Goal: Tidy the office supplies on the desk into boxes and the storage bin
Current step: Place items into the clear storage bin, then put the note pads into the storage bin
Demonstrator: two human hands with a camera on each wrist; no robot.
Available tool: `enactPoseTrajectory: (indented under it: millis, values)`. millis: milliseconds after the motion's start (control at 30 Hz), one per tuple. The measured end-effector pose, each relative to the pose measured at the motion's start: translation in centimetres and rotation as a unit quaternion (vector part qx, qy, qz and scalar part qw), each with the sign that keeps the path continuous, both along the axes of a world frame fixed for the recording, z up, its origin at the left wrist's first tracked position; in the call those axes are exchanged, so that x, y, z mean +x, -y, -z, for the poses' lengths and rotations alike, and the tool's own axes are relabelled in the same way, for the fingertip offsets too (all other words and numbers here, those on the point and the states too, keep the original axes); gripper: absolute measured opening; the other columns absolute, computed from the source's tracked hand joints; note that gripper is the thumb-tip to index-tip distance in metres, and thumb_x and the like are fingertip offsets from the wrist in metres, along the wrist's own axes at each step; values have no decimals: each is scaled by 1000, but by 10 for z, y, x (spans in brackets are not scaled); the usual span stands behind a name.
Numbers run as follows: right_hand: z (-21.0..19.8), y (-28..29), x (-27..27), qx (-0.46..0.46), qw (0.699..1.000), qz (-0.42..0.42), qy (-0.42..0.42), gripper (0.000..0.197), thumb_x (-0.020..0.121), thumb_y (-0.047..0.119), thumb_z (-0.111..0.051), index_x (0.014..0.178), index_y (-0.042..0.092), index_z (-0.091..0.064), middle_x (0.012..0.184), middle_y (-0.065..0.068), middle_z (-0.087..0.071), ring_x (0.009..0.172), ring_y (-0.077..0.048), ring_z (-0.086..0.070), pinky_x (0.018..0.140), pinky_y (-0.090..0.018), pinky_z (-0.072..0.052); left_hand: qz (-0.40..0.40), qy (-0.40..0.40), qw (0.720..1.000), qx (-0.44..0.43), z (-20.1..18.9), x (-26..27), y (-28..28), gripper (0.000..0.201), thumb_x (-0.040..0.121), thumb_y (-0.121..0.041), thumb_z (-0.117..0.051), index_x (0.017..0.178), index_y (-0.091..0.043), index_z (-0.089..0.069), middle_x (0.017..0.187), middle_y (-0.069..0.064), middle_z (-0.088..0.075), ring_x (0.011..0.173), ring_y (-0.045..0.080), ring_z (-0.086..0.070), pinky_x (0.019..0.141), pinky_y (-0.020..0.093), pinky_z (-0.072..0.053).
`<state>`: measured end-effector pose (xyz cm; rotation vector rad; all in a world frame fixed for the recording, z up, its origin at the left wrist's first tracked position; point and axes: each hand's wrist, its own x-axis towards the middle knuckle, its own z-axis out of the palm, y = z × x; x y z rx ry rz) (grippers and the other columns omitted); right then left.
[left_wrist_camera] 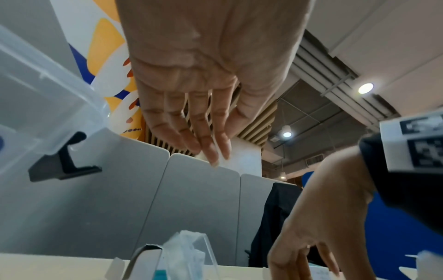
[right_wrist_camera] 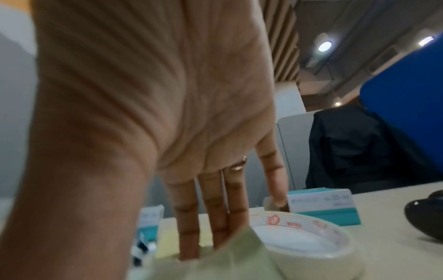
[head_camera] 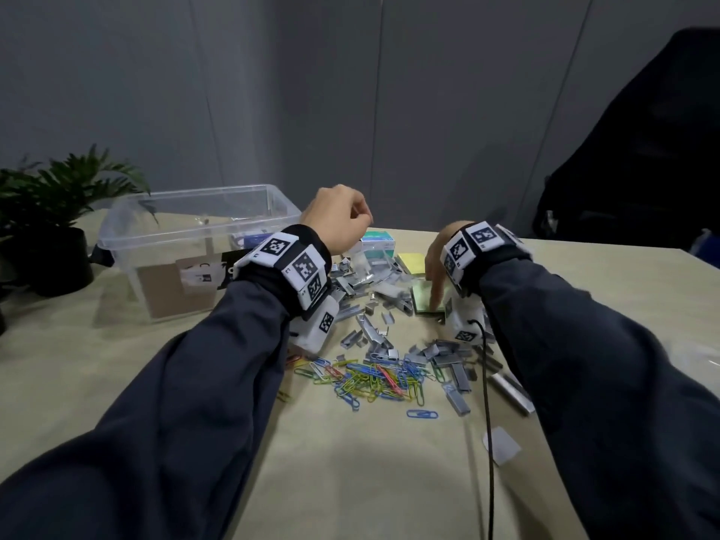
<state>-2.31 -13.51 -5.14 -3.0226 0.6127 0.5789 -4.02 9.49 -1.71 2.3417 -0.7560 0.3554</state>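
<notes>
Head view: two hands, left [head_camera: 338, 216] relaxed, empty; right [head_camera: 438, 263] fingers straight on one green pad [head_camera: 422, 300]; one bin [head_camera: 187, 243].

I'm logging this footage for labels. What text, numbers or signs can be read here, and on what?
"35", partly legible: white and teal box, right wrist view; the other print on it is blurred.
Red stamped marks on the tape roll: too blurred to read.
Label on the clear storage bin: too small to read.
Square coded markers, no words: wristbands.
Second teal box: print blurred.
</notes>
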Motion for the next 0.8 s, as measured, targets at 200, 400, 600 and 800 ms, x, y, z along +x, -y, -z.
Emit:
enactPoseTrajectory:
  millis: [200,400,600,800]
  values:
    - [-3,0,-11,-146,982,-120,4,50,42,58,-88,85,39,-71,80,19,-66,78,-16,-68,73,-34,-58,4,-70,997,-16,6,8,1,18,88,-14,-56,88,-10,-74,89,4,-72,90,18,-66,75,31,-54]
    - [-76,-21,-50,128,984,-120,-9,24,85,39,-72,81,16,-67,74,7,-62,70,-11,-52,68,-22,-43,89,-248,962,77,-4,-4,14,37,89,-33,-66,105,1,-68,95,7,-64,84,15,-58,73,32,-57]
    - [-79,-20,-49,331,935,-47,119,24,89,42,-66,89,19,-73,77,12,-72,77,-5,-61,80,-25,-48,94,-347,932,-45,-1,-13,26,28,92,-12,-64,109,10,-61,101,21,-71,68,19,-72,57,25,-55]
    - [-33,-11,-6,132,975,-1,180,39,96,47,-56,117,15,-65,115,9,-57,108,-18,-53,86,-29,-37,33,-348,926,-141,1,-3,10,19,95,4,-47,113,8,-49,111,35,-59,74,36,-69,54,33,-59]
